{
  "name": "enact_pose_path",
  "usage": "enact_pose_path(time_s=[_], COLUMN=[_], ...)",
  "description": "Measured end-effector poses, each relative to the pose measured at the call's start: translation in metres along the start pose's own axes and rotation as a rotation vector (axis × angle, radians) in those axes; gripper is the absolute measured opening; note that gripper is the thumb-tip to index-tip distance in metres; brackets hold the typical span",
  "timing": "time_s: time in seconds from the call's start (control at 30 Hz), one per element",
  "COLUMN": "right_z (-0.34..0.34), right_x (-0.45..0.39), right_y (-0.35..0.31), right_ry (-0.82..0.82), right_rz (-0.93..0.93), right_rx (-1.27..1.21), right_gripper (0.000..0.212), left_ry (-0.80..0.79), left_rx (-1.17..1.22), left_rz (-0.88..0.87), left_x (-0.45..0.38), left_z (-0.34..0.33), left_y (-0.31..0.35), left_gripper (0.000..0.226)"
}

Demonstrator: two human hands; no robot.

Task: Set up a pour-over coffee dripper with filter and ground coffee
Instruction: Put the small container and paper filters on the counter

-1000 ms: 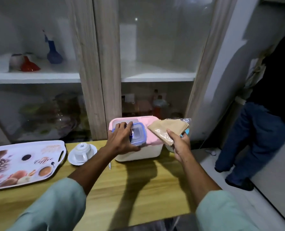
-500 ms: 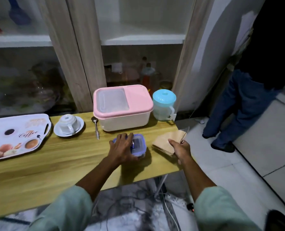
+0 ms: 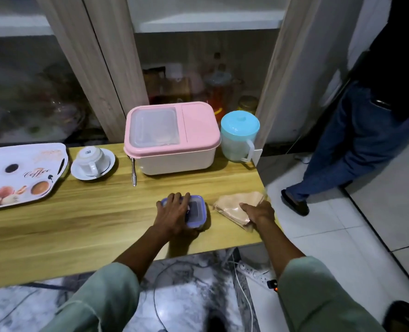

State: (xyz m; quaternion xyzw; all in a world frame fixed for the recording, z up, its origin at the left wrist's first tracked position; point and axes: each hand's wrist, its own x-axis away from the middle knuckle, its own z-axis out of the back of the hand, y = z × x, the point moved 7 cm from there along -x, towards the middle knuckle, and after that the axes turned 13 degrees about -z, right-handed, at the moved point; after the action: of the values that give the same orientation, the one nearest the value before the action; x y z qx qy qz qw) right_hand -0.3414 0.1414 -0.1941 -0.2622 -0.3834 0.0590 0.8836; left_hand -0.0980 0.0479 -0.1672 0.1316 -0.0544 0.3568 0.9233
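Filters point(image 3: 237, 208), brown paper stack under right hand point(image 3: 258, 213) on wooden table point(image 3: 79, 226).

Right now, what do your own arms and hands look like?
Both arms wear loose pale green sleeves, pushed up to about the elbows, leaving the forearms bare. The left hand and right hand are bare: no gloves, watch or rings visible.
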Motion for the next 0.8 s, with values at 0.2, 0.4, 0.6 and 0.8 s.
enact_pose_path(time_s=[0.2, 0.4, 0.6, 0.8], right_z=[0.024, 0.010, -0.026, -0.029], right_x=[0.009, 0.021, 0.014, 0.014], right_y=[-0.012, -0.039, -0.028, -0.029], right_ry=[0.229, 0.099, 0.032, 0.034], right_rz=[0.074, 0.593, 0.680, 0.674], right_rx=[0.314, 0.588, 0.980, 1.004], right_gripper=[0.076, 0.113, 0.116, 0.115], left_ry=[-0.026, -0.086, -0.096, -0.094], left_rx=[-0.052, 0.041, 0.034, 0.057], left_rz=[0.016, 0.053, 0.059, 0.073], left_x=[0.004, 0.004, 0.003, 0.007], left_z=[-0.012, -0.013, -0.013, -0.017], left_y=[-0.002, -0.004, 0.000, -0.003], left_gripper=[0.130, 0.133, 0.131, 0.129])
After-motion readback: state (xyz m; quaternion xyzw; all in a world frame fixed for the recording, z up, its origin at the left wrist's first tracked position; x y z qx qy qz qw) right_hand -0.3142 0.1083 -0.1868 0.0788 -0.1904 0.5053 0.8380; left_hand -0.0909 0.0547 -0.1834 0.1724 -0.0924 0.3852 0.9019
